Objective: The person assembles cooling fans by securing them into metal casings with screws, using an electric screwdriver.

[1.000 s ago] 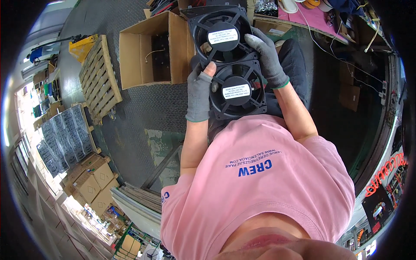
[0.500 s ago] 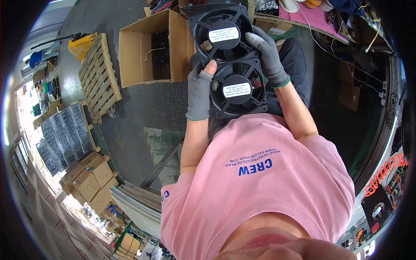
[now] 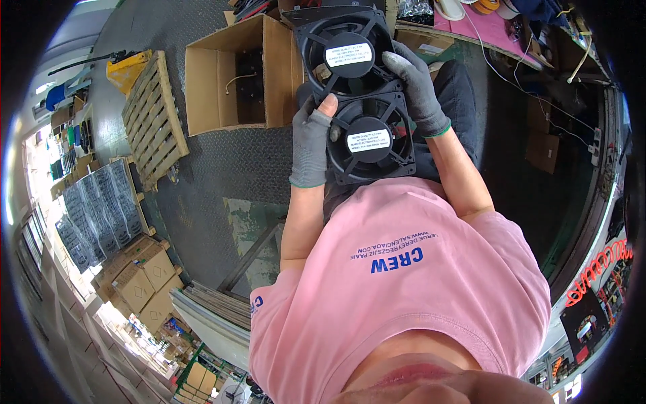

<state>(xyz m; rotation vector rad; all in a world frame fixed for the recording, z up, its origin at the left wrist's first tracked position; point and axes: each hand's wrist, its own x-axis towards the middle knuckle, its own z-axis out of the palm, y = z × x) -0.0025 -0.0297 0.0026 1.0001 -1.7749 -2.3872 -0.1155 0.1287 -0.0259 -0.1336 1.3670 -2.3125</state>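
Note:
Two black square-framed cooling fans, each with a white label on its hub, are held end to end over my lap. The far fan (image 3: 330,79) borders the near fan (image 3: 369,121), which sits closest to my shirt. My left hand (image 3: 311,143), in a grey glove with a bare thumb tip, is closed on the near fan's left edge, the thumb lying by the seam between the two. On the right side, my right hand (image 3: 416,87), also gloved in grey, grips the far fan's frame near its corner. The undersides of both fans and some fingers are hidden.
An open cardboard box (image 3: 282,74) with dark items and a pale cable inside stands left of the fans. Farther left a wooden pallet (image 3: 153,124) leans near a yellow pallet jack (image 3: 128,73). A pink-topped bench (image 3: 494,30) with loose cables lies at the far right.
Hardly anything differs; both hands keep their hold, and the fans have shifted only very slightly.

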